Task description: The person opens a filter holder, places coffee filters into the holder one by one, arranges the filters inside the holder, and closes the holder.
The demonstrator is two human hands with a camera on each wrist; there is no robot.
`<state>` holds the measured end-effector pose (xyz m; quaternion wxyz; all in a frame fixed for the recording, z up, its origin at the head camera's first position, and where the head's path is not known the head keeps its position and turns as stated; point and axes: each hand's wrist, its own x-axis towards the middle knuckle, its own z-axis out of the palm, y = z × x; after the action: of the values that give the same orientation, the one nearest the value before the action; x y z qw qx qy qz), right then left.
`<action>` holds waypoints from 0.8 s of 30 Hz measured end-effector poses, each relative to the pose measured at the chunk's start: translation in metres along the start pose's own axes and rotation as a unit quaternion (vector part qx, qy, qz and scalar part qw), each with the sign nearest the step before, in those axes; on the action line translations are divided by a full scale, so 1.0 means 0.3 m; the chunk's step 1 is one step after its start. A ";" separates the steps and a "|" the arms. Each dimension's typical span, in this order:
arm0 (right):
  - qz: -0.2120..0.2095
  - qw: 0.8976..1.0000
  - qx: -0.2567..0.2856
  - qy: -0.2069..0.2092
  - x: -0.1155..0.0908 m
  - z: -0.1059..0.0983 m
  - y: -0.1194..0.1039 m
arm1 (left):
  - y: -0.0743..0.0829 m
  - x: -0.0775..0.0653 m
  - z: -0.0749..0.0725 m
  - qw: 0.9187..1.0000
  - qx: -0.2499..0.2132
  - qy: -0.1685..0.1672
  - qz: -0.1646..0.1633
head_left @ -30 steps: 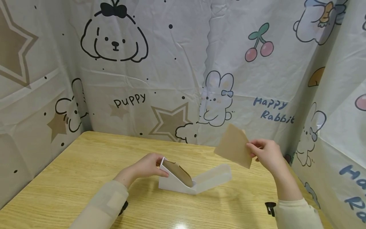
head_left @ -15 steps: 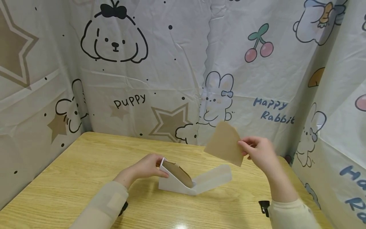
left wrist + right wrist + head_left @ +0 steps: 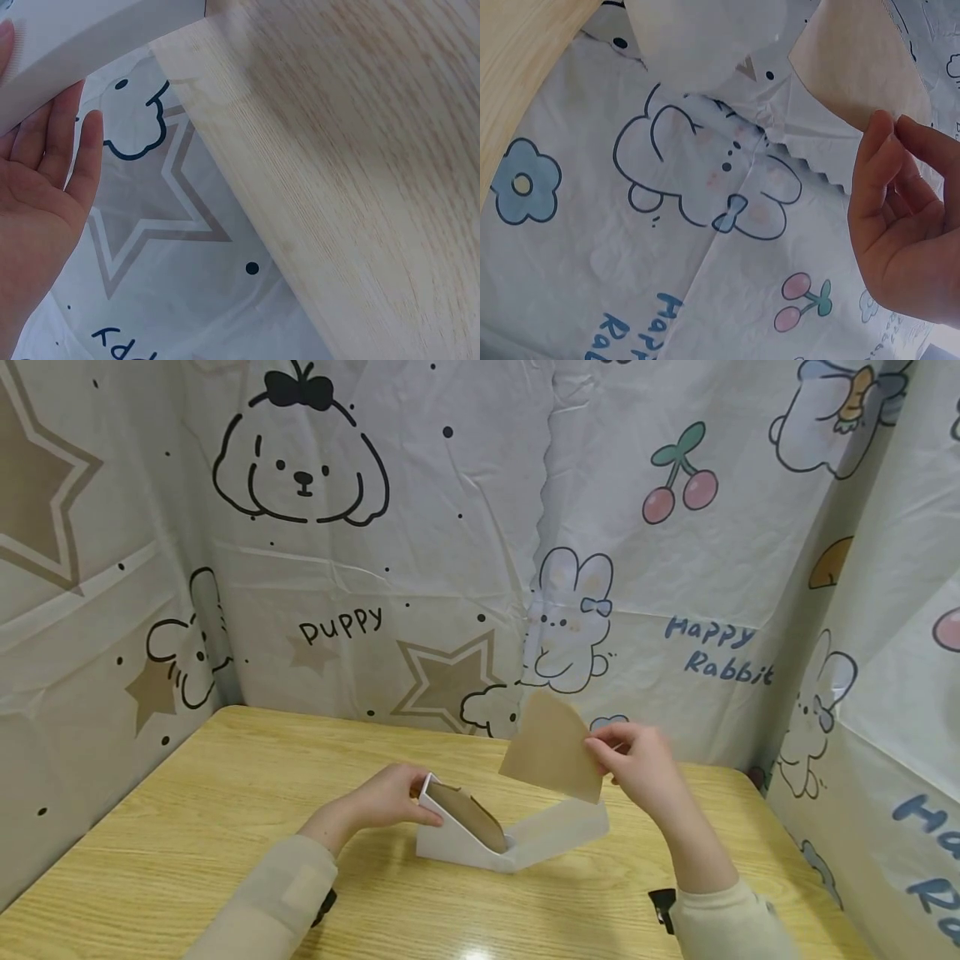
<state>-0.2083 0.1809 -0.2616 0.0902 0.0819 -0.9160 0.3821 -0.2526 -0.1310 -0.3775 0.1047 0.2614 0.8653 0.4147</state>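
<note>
A small white box (image 3: 456, 847) stands on the table, its lid (image 3: 558, 835) folded open to the right. Brown paper coffee filters (image 3: 471, 820) sit slanted inside it. My left hand (image 3: 386, 795) grips the box's tall back end, thumb at the near side. In the left wrist view, the fingers of the left hand (image 3: 45, 169) reach behind the white box (image 3: 112, 45). My right hand (image 3: 637, 770) pinches a single brown coffee filter (image 3: 551, 747) by its right edge, in the air above the lid. The right wrist view shows thumb and forefinger on the filter (image 3: 862, 67).
The light wooden table (image 3: 285, 760) lies beneath, its back edge close behind the box. A white printed cloth (image 3: 450, 527) hangs at the back and on both sides. Black straps show at both sleeves.
My right hand has moved left with the coffee filter, from the right of the lid to above it. The left hand and the box have stayed still.
</note>
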 end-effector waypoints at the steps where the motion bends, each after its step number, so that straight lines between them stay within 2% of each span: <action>1: -0.002 1.000 -0.001 -0.001 0.000 0.009 -0.003 | 0.000 0.000 0.000 1.000 0.000 0.000 0.000; 10: -0.014 1.000 -0.018 -0.004 0.002 0.079 -0.030 | -0.007 0.002 0.000 1.000 0.001 0.002 0.001; 17: -0.017 0.999 -0.031 -0.006 0.013 0.141 -0.030 | -0.012 0.000 -0.001 1.000 0.004 0.007 0.019; 24: -0.021 0.999 -0.026 -0.007 0.010 0.181 -0.033 | -0.010 0.004 -0.001 1.000 0.007 0.006 0.010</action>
<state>-0.2145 0.1350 -0.2916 0.0937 0.1018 -0.9244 0.3554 -0.2547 -0.1322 -0.3796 0.0934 0.2681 0.8663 0.4111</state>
